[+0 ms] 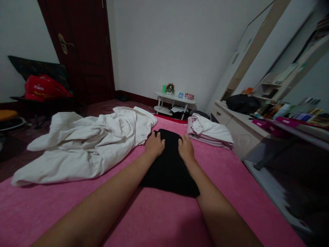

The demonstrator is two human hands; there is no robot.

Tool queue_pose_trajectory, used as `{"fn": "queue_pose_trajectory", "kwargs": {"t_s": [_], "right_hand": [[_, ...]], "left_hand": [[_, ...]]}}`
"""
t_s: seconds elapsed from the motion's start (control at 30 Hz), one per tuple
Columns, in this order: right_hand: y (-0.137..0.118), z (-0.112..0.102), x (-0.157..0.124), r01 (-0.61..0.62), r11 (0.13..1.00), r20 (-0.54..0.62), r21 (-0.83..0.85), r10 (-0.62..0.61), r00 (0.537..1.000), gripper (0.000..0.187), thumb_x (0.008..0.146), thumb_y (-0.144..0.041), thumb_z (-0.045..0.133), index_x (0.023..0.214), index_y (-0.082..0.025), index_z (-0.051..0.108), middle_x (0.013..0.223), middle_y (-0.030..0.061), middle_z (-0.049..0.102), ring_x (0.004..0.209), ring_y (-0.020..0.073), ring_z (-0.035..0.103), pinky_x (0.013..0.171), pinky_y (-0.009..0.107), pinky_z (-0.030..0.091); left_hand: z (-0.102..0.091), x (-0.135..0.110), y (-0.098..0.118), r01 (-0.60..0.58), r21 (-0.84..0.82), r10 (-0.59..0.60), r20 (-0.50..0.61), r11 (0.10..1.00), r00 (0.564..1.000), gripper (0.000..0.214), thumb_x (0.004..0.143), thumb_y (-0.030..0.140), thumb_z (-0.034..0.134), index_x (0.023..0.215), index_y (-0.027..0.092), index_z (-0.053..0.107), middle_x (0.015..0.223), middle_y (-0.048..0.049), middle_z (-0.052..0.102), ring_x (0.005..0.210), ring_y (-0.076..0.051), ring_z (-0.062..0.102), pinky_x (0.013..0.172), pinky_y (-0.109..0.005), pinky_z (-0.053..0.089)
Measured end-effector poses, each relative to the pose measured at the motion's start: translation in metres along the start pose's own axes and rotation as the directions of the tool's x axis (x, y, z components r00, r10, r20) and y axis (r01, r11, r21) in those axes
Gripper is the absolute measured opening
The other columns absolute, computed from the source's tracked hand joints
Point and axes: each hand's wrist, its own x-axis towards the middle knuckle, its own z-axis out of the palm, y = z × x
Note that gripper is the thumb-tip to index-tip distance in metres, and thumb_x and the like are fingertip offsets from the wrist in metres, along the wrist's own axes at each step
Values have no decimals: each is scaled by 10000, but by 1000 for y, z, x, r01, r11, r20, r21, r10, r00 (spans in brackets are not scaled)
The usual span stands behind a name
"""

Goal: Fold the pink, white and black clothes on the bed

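A black folded garment (pixel 169 168) lies flat on the pink bedspread (pixel 154 219), narrower at its far end than at its near edge. I cannot make out which kind of garment it is. My left hand (pixel 155 144) grips its far left edge, fingers curled over the cloth. On the far right edge, my right hand (pixel 186 148) is closed on the cloth in the same way. A crumpled white cloth (pixel 89 144) spreads over the bed to the left. To the right sits a folded stack of white and pale pink cloth (pixel 210 132).
Beyond the bed stands a small white table (pixel 176 98) with a potted plant (pixel 170 88) on it. A dresser (pixel 231 120) with a black bag (pixel 243 103) and several bottles runs along the right. At left, a red bag (pixel 46 88) rests on a chair near the dark door (pixel 79 44).
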Motion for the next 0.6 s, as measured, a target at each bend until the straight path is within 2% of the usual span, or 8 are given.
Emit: {"fn": "queue_pose_trajectory", "kwargs": {"t_s": [0.07,0.17,0.27,0.33,0.43,0.5,0.6], "right_hand": [[1,-7,-7,-141,989,-115,-41,135,984,408,895,-268,441,1277,-161,538,1300,152,531,1220,272,469,997,389,369],[3,-15,-14,-243,968,-102,-57,236,966,434,875,-324,489,1281,-177,524,1166,158,593,1080,308,552,879,421,426],[5,-17,-16,-188,982,-52,17,189,981,372,883,-290,471,1241,-240,557,1116,101,609,973,251,593,817,367,440],[5,-15,-14,-89,992,-110,89,98,989,313,888,-265,454,1158,-277,610,1098,58,599,947,208,588,801,317,439],[6,-12,-11,12,991,-195,131,14,981,289,898,-254,425,1089,-273,642,1059,43,582,926,184,577,773,281,442],[7,-9,-8,-26,996,-190,83,41,981,311,874,-247,475,1153,-260,610,1098,61,574,988,205,564,799,293,444],[7,-8,-4,-177,984,-142,-26,172,975,462,839,-289,557,1287,-190,507,1194,143,558,1114,279,528,878,366,432]], "left_hand": [[-5,-4,-1,61,-7,-61,-69,998,996,484,905,349,466,1328,117,444,1267,-198,545,1200,-290,508,986,-384,394],[-12,-7,-2,68,-25,-70,-79,997,994,434,883,333,520,1273,149,476,1130,-162,615,1091,-289,570,911,-390,434],[-16,-9,-3,46,-82,-50,-53,996,997,352,878,281,533,1218,194,506,1103,-114,638,1033,-257,602,873,-363,449],[-16,-10,-5,7,-135,-19,-84,991,996,277,883,233,513,1160,234,536,1116,-70,635,1025,-223,605,869,-328,452],[-14,-10,-9,-30,-171,0,-170,985,985,222,898,205,463,1081,261,575,1119,-33,627,1027,-199,598,873,-304,455],[-13,-8,-12,19,-145,-42,-160,989,986,223,892,215,474,1082,254,585,1117,-45,624,1027,-213,598,867,-317,463],[-13,-7,-10,128,-65,-136,-123,990,983,329,877,282,526,1200,218,535,1142,-110,609,1058,-268,583,853,-359,471]]}}
